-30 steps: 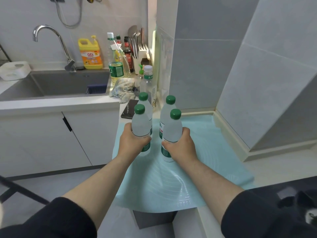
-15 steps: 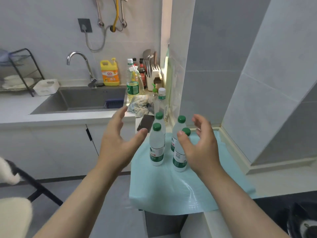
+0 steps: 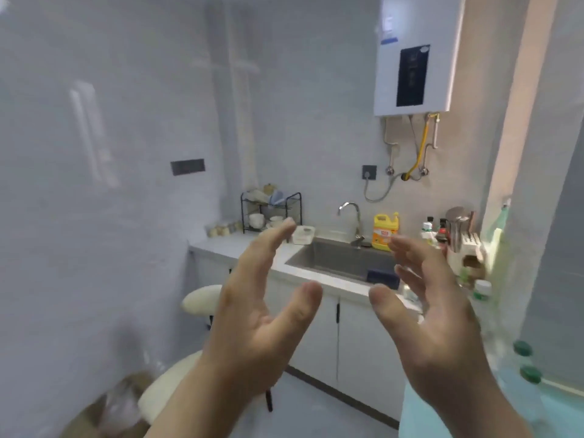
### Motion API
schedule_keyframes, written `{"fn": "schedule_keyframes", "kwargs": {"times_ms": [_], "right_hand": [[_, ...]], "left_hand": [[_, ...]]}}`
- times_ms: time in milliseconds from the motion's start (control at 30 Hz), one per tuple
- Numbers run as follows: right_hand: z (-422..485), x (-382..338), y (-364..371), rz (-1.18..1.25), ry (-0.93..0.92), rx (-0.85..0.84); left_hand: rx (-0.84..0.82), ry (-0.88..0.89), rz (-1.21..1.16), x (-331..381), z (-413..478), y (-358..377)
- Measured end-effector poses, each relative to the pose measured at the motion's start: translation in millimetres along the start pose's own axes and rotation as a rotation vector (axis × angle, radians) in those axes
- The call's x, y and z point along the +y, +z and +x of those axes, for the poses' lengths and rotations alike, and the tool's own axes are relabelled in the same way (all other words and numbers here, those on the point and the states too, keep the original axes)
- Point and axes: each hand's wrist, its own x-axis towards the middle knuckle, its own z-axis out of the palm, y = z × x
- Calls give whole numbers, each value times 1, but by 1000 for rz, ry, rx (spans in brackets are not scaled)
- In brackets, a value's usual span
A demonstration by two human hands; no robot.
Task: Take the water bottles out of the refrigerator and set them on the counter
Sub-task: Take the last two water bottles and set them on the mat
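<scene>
My left hand [image 3: 256,324] and my right hand [image 3: 436,324] are raised in front of me, palms facing each other, fingers spread, holding nothing. At the lower right, water bottles with green caps [image 3: 526,361] stand on the pale blue mat [image 3: 420,415] on the counter, blurred and partly hidden behind my right hand. No refrigerator is in view.
Ahead lie a steel sink [image 3: 341,260] with a tap [image 3: 350,213], a yellow detergent jug [image 3: 385,232], sauce bottles and a knife block [image 3: 467,248]. A dish rack [image 3: 271,213] stands on the left counter. A cream stool [image 3: 202,301] and a cardboard box [image 3: 107,409] sit on the floor.
Both hands have let go of the bottles and lifted away empty. My view has swung up and to the left, so the bottles now sit at the lower right edge.
</scene>
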Motion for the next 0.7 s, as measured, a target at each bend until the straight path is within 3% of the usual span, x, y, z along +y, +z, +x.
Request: {"fn": "schedule_keyframes", "kwargs": {"times_ms": [333, 700], "right_hand": [[-55, -147, 134, 536, -161, -326], [-157, -324, 278, 794, -266, -566]], "left_hand": [[447, 21, 413, 127, -107, -202], [727, 13, 739, 220, -221, -408]]}}
